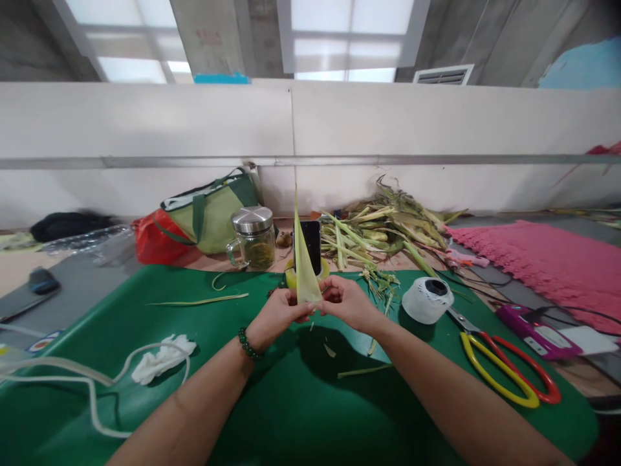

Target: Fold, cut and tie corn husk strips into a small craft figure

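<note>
A pale green corn husk (305, 272) stands upright between my hands, broad at the bottom and tapering to a thin point. My left hand (279, 316) pinches its lower left edge between thumb and fingers, a beaded bracelet (249, 344) round the wrist. On the other side my right hand (350, 302) pinches the lower right edge. Behind the husk a dark phone (314, 244) leans upright by a yellow roll of tape (290, 274), partly hidden. Small husk scraps (330, 350) lie on the green mat (310, 414) below.
Heaped husks (383, 226) lie at the back. White thread (427, 301) and red-yellow scissors (504, 369) are on the right, beside a purple device (538, 331) and pink cloth (538, 259). Leftward are a glass mug (253, 239), a green bag (218, 213), crumpled tissue (162, 359) and white cables (92, 382).
</note>
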A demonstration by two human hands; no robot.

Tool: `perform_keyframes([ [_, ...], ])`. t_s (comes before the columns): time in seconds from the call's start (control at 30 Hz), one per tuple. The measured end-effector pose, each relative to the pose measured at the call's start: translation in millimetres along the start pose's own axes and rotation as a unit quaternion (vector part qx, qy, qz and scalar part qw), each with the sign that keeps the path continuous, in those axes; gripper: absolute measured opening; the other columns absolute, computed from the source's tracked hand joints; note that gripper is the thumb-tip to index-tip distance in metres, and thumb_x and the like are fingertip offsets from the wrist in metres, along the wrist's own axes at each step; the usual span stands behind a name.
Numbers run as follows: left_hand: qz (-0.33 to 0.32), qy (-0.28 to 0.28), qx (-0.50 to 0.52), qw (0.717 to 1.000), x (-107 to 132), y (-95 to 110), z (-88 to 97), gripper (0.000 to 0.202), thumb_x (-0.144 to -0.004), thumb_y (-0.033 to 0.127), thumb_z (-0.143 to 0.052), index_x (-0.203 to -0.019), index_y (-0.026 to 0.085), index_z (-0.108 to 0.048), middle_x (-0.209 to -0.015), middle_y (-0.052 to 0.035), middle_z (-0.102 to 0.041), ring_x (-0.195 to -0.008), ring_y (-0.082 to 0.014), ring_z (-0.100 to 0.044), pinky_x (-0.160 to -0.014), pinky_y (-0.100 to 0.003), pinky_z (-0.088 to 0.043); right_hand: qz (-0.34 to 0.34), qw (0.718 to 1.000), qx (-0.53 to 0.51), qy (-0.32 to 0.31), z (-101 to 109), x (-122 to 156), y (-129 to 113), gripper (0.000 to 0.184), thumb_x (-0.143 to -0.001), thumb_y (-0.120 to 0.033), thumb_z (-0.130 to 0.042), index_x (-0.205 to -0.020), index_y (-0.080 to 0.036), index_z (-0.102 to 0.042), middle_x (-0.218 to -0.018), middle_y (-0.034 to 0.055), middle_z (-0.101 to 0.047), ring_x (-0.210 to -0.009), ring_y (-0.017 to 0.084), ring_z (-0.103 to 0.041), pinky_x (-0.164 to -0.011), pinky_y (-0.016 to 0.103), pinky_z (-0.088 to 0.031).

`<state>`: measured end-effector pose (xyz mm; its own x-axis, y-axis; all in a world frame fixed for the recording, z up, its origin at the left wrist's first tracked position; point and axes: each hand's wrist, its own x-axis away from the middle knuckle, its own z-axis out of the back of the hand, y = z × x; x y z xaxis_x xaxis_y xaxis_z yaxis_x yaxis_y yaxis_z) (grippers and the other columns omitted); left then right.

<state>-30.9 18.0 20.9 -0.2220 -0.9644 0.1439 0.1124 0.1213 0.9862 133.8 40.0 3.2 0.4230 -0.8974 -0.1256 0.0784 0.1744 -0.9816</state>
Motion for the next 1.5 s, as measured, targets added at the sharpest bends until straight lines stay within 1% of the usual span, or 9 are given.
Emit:
perform_keyframes([
  [0.1, -0.004, -0.002, -0.002, 1.000, -0.5, -1.2, 0.3, 0.029, -0.053, 0.033, -0.077, -0.068, 0.010, -0.067, -0.061, -0.0026, -0.062, -0.054, -0.0104, -0.051, -0.053, -0.023, -0.044, 0.006, 1.000, 0.002, -0.006, 0.2, 1.1, -1.4, 0.024, -0.063, -0.023, -0.070, -0.080, -0.018, -0.054, -0.066, -0.0015, -0.062, -0.059, 0.013, -0.060, -0.055, 0.024, -0.048],
  [0.23, -0.001, 0.004, -0.006, 1.000, -0.4, -1.3, 0.4, 0.027, -0.055, 0.032, -0.076, -0.067, 0.010, -0.065, -0.057, -0.0001, -0.058, -0.052, -0.0093, -0.048, -0.052, -0.022, -0.042, 0.016, 1.000, 0.010, -0.010, -0.2, 2.3, -3.9, 0.022, -0.062, -0.018, -0.066, -0.081, -0.018, -0.054, -0.066, -0.0018, -0.062, -0.060, 0.012, -0.060, -0.055, 0.023, -0.046],
  [0.33, -0.002, 0.005, -0.012, 1.000, 0.6, 0.2, -0.2, 0.026, -0.057, 0.033, -0.075, -0.067, 0.011, -0.065, -0.056, 0.0004, -0.057, -0.050, -0.0087, -0.047, -0.051, -0.022, -0.042, 0.011, 1.000, 0.016, 0.004, -0.8, 2.5, -4.5, 0.021, -0.062, -0.016, -0.065, -0.079, -0.018, -0.053, -0.066, -0.0015, -0.062, -0.060, 0.012, -0.060, -0.055, 0.023, -0.046],
  [0.43, 0.013, 0.002, -0.008, 1.000, 1.5, 2.1, -1.0, 0.026, -0.056, 0.032, -0.075, -0.067, 0.011, -0.065, -0.059, -0.0012, -0.061, -0.051, -0.0091, -0.049, -0.051, -0.022, -0.043, 0.001, 1.000, 0.021, 0.022, -1.3, 1.9, -3.3, 0.021, -0.062, -0.014, -0.064, -0.078, -0.018, -0.053, -0.065, -0.0014, -0.062, -0.059, 0.013, -0.060, -0.055, 0.023, -0.047],
  [0.67, 0.009, 0.010, -0.004, 1.000, 0.5, 2.3, 0.0, 0.022, -0.052, 0.030, -0.076, -0.062, 0.012, -0.067, -0.057, -0.0014, -0.063, -0.051, -0.0103, -0.051, -0.053, -0.022, -0.045, -0.011, 0.999, 0.017, 0.025, -2.1, 0.3, 1.2, 0.020, -0.063, -0.017, -0.065, -0.079, -0.018, -0.053, -0.065, -0.0014, -0.063, -0.061, 0.014, -0.062, -0.056, 0.024, -0.049],
  [0.8, 0.022, 0.007, -0.003, 1.000, 0.3, 2.0, 0.5, 0.019, -0.053, 0.027, -0.075, -0.063, 0.012, -0.068, -0.058, -0.0013, -0.063, -0.052, -0.0100, -0.052, -0.054, -0.022, -0.045, -0.020, 0.999, 0.014, 0.025, -2.6, 0.8, 1.2, 0.020, -0.062, -0.016, -0.063, -0.079, -0.019, -0.053, -0.064, -0.0019, -0.062, -0.060, 0.014, -0.062, -0.056, 0.025, -0.048],
  [1.1, 0.024, 0.009, -0.004, 1.000, -0.5, 0.9, 0.7, 0.015, -0.054, 0.023, -0.073, -0.062, 0.012, -0.067, -0.056, -0.0001, -0.061, -0.052, -0.0100, -0.051, -0.054, -0.022, -0.045, -0.012, 1.000, -0.010, 0.004, -3.2, 1.3, 1.6, 0.022, -0.061, -0.014, -0.062, -0.080, -0.018, -0.052, -0.068, -0.0013, -0.062, -0.063, 0.014, -0.062, -0.057, 0.024, -0.047],
  [1.33, 0.016, 0.012, -0.007, 1.000, 0.9, 1.7, -1.8, 0.014, -0.056, 0.022, -0.072, -0.062, 0.012, -0.065, -0.054, 0.0010, -0.058, -0.051, -0.0100, -0.050, -0.053, -0.023, -0.045, 0.004, 1.000, 0.017, 0.019, -4.2, 2.2, 2.0, 0.020, -0.062, -0.012, -0.060, -0.079, -0.018, -0.052, -0.070, -0.0007, -0.063, -0.063, 0.013, -0.060, -0.058, 0.024, -0.047],
  [1.5, 0.012, 0.019, -0.002, 1.000, -0.2, -1.5, -3.2, 0.017, -0.056, 0.023, -0.073, -0.065, 0.012, -0.065, -0.057, -0.0001, -0.060, -0.052, -0.0106, -0.051, -0.053, -0.023, -0.045, 0.013, 0.999, 0.032, 0.026, -4.6, 1.3, 5.2, 0.020, -0.062, -0.009, -0.058, -0.078, -0.018, -0.051, -0.067, -0.0018, -0.061, -0.061, 0.011, -0.058, -0.056, 0.022, -0.045],
])
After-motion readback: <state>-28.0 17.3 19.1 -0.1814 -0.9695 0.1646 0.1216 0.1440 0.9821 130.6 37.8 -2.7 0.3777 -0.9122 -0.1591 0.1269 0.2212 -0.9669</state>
